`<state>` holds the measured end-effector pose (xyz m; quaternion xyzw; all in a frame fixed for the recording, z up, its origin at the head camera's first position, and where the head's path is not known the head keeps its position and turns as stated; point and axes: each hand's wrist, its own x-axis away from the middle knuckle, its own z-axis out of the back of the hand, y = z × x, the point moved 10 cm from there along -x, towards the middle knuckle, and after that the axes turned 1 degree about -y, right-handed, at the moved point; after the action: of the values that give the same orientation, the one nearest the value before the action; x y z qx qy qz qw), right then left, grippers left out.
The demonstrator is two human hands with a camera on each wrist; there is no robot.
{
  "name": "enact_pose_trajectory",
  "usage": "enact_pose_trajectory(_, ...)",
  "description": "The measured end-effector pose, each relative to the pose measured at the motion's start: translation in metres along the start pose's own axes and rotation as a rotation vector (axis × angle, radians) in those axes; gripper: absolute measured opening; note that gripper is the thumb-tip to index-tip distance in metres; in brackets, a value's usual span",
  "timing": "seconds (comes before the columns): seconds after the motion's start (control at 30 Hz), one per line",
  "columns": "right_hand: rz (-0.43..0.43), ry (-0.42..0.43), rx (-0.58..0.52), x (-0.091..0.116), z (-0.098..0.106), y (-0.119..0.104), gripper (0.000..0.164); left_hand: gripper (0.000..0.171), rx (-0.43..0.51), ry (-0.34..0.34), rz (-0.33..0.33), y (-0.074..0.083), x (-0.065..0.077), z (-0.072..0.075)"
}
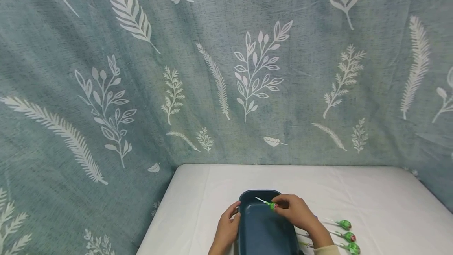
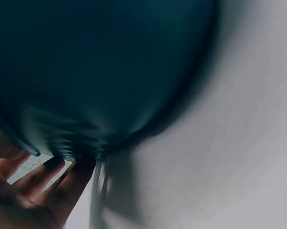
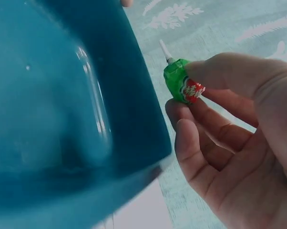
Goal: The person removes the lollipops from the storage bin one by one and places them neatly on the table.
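A dark blue rectangular tub (image 1: 269, 235) stands on the white table. Beside its left wall is my left hand (image 1: 226, 225), fingertips touching the outside near the rim. In the left wrist view the fingers (image 2: 69, 188) reach up against the tub's wall (image 2: 100, 71). My right hand (image 1: 295, 211) pinches a lollipop (image 1: 273, 205) in a green wrapper over the tub's far right corner, its white stick pointing left. Up close in the right wrist view, thumb and fingers hold the lollipop (image 3: 179, 81) by its wrapped head, which has a red patch.
Several more green-wrapped lollipops (image 1: 349, 236) lie in a column right of the tub, partly behind my right forearm. More sticks (image 1: 304, 244) show between tub and forearm. A leaf-patterned grey-green curtain (image 1: 255, 141) hangs behind the white table (image 1: 198, 184) and along its left.
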<state>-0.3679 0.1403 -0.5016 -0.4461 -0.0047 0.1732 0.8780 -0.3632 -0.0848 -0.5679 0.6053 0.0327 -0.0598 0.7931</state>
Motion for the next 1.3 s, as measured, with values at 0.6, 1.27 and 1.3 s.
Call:
enact_pose_trajectory(0.6, -0.130, 0.106, -0.039, 0.035, 0.038, 0.022, 0.031, 0.037, 0.012, -0.011, -0.012, 0.001, 0.001, -0.001)
enact_pose_trajectory(1.27, -0.300, 0.194, 0.024, 0.075, 0.077, 0.063, 0.033, 0.038, 0.017, -0.015, -0.001, -0.001, -0.001, -0.001)
enact_pose_trajectory(1.3, -0.304, 0.191, 0.020, 0.078, 0.078, 0.066, 0.034, 0.038, 0.021, -0.017, -0.001, -0.001, -0.001, -0.001)
